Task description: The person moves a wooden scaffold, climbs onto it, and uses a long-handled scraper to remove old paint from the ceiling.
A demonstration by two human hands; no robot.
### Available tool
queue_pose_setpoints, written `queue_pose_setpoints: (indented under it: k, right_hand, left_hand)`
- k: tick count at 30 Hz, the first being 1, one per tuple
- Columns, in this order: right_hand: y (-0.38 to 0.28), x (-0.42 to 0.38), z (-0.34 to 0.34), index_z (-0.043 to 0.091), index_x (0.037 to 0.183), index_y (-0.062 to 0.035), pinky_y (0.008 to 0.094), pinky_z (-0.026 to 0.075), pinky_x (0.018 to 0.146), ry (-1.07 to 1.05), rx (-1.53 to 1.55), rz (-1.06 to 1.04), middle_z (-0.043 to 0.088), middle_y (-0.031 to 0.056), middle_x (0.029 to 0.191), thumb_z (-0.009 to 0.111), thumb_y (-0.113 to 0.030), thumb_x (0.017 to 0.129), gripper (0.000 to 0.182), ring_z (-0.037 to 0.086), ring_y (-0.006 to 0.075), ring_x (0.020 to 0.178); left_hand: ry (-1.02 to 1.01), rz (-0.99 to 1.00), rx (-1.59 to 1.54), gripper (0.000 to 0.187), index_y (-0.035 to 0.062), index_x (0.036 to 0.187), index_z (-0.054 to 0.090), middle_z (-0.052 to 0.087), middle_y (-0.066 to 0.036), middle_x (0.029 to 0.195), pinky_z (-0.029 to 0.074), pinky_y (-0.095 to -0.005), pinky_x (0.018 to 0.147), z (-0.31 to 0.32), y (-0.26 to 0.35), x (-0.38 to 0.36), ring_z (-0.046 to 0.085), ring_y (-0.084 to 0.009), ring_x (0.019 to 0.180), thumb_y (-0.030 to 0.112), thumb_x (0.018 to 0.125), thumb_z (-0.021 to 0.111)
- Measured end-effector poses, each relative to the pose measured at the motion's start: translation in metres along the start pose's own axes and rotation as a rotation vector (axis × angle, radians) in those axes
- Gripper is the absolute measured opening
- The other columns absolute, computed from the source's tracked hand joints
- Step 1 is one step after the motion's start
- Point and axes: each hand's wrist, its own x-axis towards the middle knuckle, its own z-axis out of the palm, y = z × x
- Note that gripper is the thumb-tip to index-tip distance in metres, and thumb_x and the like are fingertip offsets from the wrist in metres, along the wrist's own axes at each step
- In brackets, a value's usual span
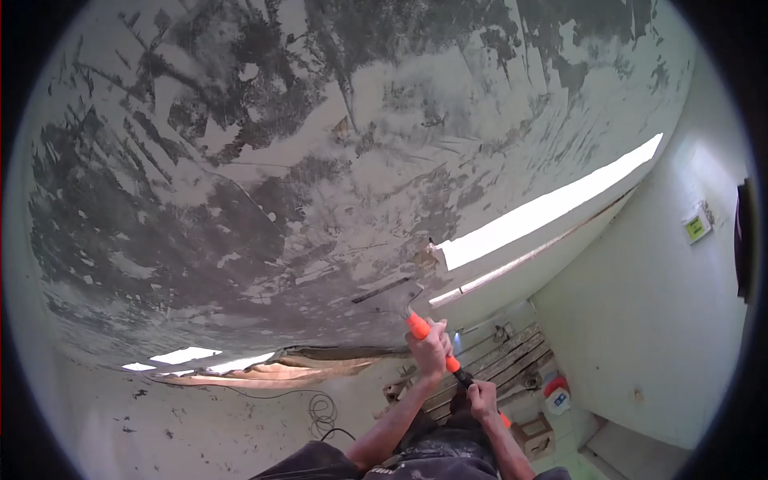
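A long scraper (418, 326) with orange grips and a black shaft points up at a patchy grey and white plaster surface (304, 176). Its metal blade (412, 302) touches the plaster near a bright slot. My left hand (430, 349) is closed around the upper orange grip. Lower on the shaft, my right hand (482, 398) is wrapped around the tool, just above its orange end (505, 418). Both forearms rise from the bottom of the view.
A bright slot opening (552, 210) runs up to the right. A torn, peeling strip (320, 362) hangs at lower left beside small bright gaps (186, 354). A coiled wire (322, 412), wooden slats (506, 354), a red-topped container (556, 395) and a cardboard box (536, 436) lie below.
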Motion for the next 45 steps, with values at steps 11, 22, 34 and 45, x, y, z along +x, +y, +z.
queue_pose_setpoints:
  k: [11,22,34,45]
  right_hand:
    - [0.001,-0.016,0.005,0.05,0.06,-0.0015,0.0347,0.034,0.05,-0.047,0.084,0.023,0.044,0.003,0.052,0.05,-0.028,0.09,0.04,0.043,0.0121,0.051]
    - [0.014,-0.013,0.003,0.05,0.054,-0.0041,0.0318,0.032,0.048,-0.025,0.083,0.017,0.045,0.0007,0.05,0.05,-0.049,0.092,0.059,0.045,0.0123,0.049]
    - [-0.036,-0.004,0.01,0.048,0.054,-0.0032,0.03,0.033,0.045,-0.05,0.045,-0.077,0.046,0.0005,0.049,0.049,-0.042,0.094,0.056,0.046,0.0109,0.048]
    - [-0.03,-0.034,0.002,0.05,0.056,-0.001,0.0324,0.032,0.048,-0.01,0.048,0.038,0.044,0.0018,0.049,0.049,-0.04,0.091,0.052,0.043,0.0129,0.049]
  left_hand:
    - [0.08,-0.108,0.002,0.025,0.0135,0.071,0.042,0.038,0.006,0.049,0.028,-0.0272,0.032,-0.008,-0.01,0.003,0.034,-0.0069,0.033,0.005,0.083,0.061]
    - [-0.001,-0.052,0.049,0.026,0.0112,0.065,0.042,0.037,0.004,0.047,0.03,-0.0281,0.031,-0.007,-0.006,0.003,0.037,-0.0084,0.032,0.005,0.082,0.062]
    - [-0.173,0.033,-0.016,0.029,0.014,0.064,0.041,0.032,0.006,0.047,0.027,-0.027,0.032,0.009,0.081,-0.018,0.03,-0.0078,0.032,0.006,0.083,0.062]
    - [-0.1,-0.095,0.021,0.032,0.0128,0.062,0.04,0.035,0.005,0.046,0.03,-0.0278,0.032,0.0,0.043,-0.023,0.033,-0.0082,0.031,0.005,0.082,0.063]
